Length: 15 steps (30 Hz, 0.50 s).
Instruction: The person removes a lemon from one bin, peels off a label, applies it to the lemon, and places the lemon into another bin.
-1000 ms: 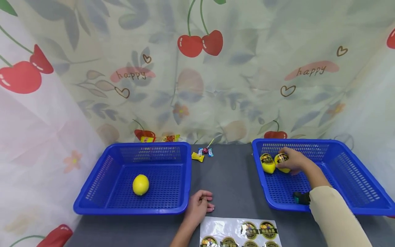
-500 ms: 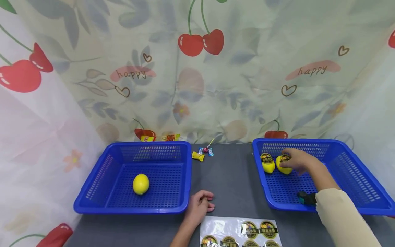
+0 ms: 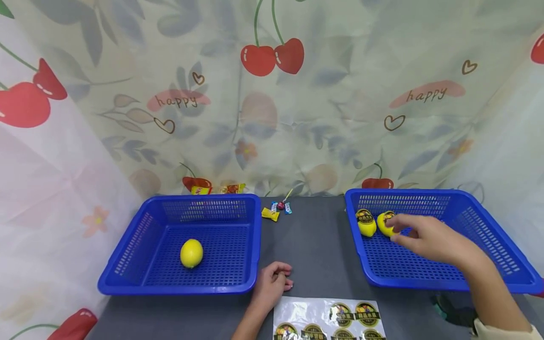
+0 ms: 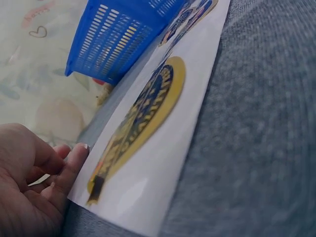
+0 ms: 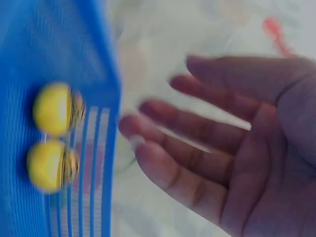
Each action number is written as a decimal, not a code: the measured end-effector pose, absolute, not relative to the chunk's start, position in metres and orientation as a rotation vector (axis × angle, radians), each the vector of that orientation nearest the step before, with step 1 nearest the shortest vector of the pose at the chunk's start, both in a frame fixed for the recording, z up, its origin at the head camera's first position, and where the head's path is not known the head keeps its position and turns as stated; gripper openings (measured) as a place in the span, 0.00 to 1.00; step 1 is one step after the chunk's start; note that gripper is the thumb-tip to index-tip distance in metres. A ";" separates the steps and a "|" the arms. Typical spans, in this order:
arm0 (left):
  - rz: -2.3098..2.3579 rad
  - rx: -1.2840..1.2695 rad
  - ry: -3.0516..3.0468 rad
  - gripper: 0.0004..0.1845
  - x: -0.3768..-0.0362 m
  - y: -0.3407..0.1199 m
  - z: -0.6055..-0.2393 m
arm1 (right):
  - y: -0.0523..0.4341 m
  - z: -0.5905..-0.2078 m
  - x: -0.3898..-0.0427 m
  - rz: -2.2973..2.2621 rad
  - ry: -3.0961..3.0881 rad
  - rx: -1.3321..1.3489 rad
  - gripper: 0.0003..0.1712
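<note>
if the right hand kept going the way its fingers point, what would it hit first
Most likely the nearer labelled yellow lemon in the right blue plastic basket: the right hand has open fingers pointing at it, though depth is unclear.

cherry-print curtain (image 3: 272,94), grey tabletop (image 3: 314,245)

"happy" printed twice on cherry-pattern backdrop cloth (image 3: 272,118); sticker sheet (image 3: 329,318) lettering too small to read.

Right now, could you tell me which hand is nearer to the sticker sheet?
Left. The left hand rests at the sticker sheet edge; the right hand hovers over the right basket.
</note>
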<state>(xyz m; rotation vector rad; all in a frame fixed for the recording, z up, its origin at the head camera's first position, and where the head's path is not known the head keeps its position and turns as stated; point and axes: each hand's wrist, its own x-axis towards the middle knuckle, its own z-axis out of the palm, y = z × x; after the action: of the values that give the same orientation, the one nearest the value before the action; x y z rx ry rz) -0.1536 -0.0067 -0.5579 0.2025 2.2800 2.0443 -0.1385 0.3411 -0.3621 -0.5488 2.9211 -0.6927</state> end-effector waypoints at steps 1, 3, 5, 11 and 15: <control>2.052 0.206 2.264 0.13 -0.153 -0.007 -0.558 | 0.334 -0.367 -0.129 -0.732 2.891 -0.634 0.16; 2.070 0.228 2.231 0.12 -0.153 -0.009 -0.556 | 0.320 -0.381 -0.111 -0.806 2.804 -0.812 0.12; 2.071 0.263 2.208 0.12 -0.151 -0.012 -0.554 | 0.305 -0.400 -0.095 -0.852 2.679 -0.895 0.09; 1.908 0.457 2.218 0.09 -0.138 -0.020 -0.534 | 0.275 -0.462 -0.069 -0.805 2.449 -0.654 0.03; 1.680 0.622 2.202 0.08 -0.125 -0.033 -0.501 | 0.279 -0.491 -0.067 -0.825 2.466 -0.647 0.04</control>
<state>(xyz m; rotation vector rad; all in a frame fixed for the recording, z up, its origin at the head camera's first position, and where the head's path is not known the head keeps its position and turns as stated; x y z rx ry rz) -0.1250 -0.0326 -0.5011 0.6218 2.2016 1.6797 -0.0668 0.2790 -0.4910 -0.6471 2.4658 -0.8254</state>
